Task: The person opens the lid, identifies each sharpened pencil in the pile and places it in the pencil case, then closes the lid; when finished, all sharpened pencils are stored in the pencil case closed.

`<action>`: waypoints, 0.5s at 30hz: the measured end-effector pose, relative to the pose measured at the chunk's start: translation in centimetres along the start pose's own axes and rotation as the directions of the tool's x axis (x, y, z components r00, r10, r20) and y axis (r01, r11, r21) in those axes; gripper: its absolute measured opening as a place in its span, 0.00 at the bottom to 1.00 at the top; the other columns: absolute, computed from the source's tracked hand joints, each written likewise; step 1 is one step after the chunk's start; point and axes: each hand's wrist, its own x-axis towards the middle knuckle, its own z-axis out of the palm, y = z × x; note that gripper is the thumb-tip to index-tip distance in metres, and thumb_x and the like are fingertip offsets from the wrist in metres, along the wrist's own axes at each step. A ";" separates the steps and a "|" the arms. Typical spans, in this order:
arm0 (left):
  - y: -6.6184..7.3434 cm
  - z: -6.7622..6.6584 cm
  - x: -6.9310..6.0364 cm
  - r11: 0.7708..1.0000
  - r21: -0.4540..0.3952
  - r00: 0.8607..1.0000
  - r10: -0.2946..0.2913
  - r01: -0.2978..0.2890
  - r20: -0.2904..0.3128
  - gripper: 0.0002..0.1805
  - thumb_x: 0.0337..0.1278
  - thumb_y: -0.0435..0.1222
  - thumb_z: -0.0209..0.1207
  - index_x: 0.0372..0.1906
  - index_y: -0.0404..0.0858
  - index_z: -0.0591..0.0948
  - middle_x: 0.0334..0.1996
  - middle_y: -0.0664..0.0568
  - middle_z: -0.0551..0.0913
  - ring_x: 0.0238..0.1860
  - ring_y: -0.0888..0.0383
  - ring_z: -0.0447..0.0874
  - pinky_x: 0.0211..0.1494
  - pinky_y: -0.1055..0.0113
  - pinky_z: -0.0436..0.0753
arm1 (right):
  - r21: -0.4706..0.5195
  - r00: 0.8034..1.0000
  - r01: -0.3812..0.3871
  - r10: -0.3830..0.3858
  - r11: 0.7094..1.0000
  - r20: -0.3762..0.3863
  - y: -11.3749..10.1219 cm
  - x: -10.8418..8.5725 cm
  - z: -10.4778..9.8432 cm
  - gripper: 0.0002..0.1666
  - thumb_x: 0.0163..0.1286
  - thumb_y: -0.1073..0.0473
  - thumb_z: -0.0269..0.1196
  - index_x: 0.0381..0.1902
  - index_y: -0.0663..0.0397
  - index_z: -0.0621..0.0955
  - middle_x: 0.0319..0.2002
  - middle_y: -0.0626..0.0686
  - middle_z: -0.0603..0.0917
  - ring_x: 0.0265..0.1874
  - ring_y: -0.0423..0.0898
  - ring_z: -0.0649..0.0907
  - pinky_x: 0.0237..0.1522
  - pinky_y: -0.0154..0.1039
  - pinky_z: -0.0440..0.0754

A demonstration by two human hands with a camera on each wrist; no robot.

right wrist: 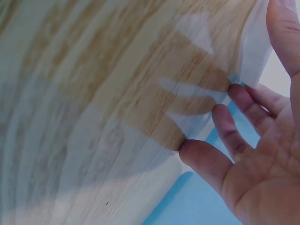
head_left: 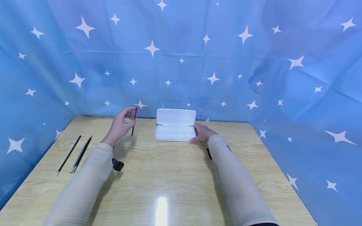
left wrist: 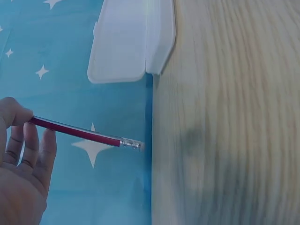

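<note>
My left hand (head_left: 120, 125) pinches a red pencil (head_left: 135, 118) between thumb and fingers, held nearly upright above the table, left of an open white case (head_left: 171, 133). In the left wrist view the pencil (left wrist: 77, 131) shows a metal band and eraser at its free end, apart from the case (left wrist: 119, 44). My right hand (head_left: 204, 132) is at the right end of the case, thumb near its front corner. The right wrist view shows the fingers of this hand (right wrist: 253, 140) spread, several tips at the table surface, beside the white case edge (right wrist: 253, 47).
Several dark pencils (head_left: 80, 155) lie at the left side of the wooden table (head_left: 175, 175), partly beside my left sleeve. A blue curtain with white stars (head_left: 181, 75) stands behind the table and along both sides.
</note>
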 end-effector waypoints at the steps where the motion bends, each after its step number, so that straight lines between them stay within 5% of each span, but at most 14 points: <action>1: 0.1 0.2 0.1 1.000 -0.005 1.000 0.008 -0.008 -0.001 0.27 0.63 0.22 0.59 0.67 0.35 0.73 0.46 0.42 0.77 0.45 0.52 0.77 0.35 0.73 0.79 | 0.003 1.000 0.000 0.000 1.000 -0.002 0.0 -0.1 0.0 0.59 0.62 0.36 0.71 0.80 0.52 0.56 0.77 0.58 0.59 0.76 0.61 0.58 0.73 0.59 0.60; 15: 0.8 3.1 1.5 0.997 -0.031 0.997 0.071 -0.071 -0.021 0.26 0.64 0.23 0.59 0.66 0.36 0.74 0.46 0.40 0.78 0.46 0.49 0.78 0.34 0.75 0.79 | 0.021 1.000 -0.015 0.015 1.000 -0.010 0.0 -0.1 0.2 0.59 0.62 0.36 0.71 0.81 0.49 0.55 0.78 0.56 0.57 0.77 0.59 0.56 0.74 0.59 0.59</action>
